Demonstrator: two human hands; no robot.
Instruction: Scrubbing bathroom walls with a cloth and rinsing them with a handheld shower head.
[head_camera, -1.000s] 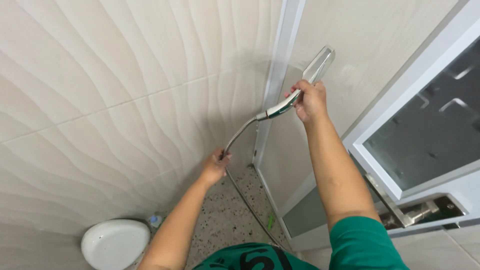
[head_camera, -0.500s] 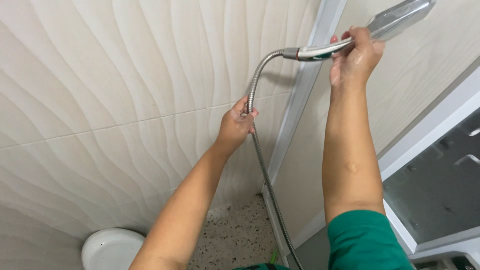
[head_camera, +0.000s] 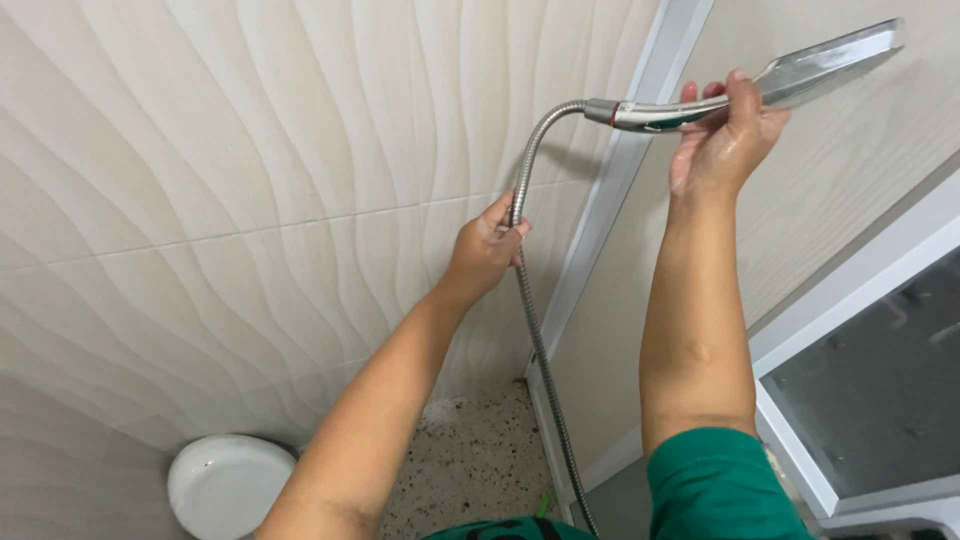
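1. The right hand (head_camera: 722, 140) is reaching up high and gripping the chrome handle of a handheld shower head (head_camera: 800, 68), its fingers curled closed around the handle just behind the flat spray face.
2. The shower head is lying almost level, tilted slightly upward toward the top right corner of the view, in front of a plain beige wall panel (head_camera: 860, 170).
3. The left hand (head_camera: 487, 250) is sitting lower and further left, its fingers and thumb closing around the metal hose (head_camera: 530, 300); how tightly it is gripping is hard to tell from this angle.
4. The hose is leaving the handle's end, arching over to the left, then dropping straight down through the left hand and running on toward the bottom edge of the view.
5. Behind both hands, a wavy cream tiled wall (head_camera: 230, 200) is meeting a white vertical frame strip (head_camera: 620, 180).
6. Below, a speckled floor (head_camera: 480, 460) is showing, with a round white basin-like object (head_camera: 228, 485) at the lower left.
7. A green sleeve (head_camera: 720, 480) is covering the right upper arm.
8. A white-framed dark panel (head_camera: 870, 400) is standing at the right.
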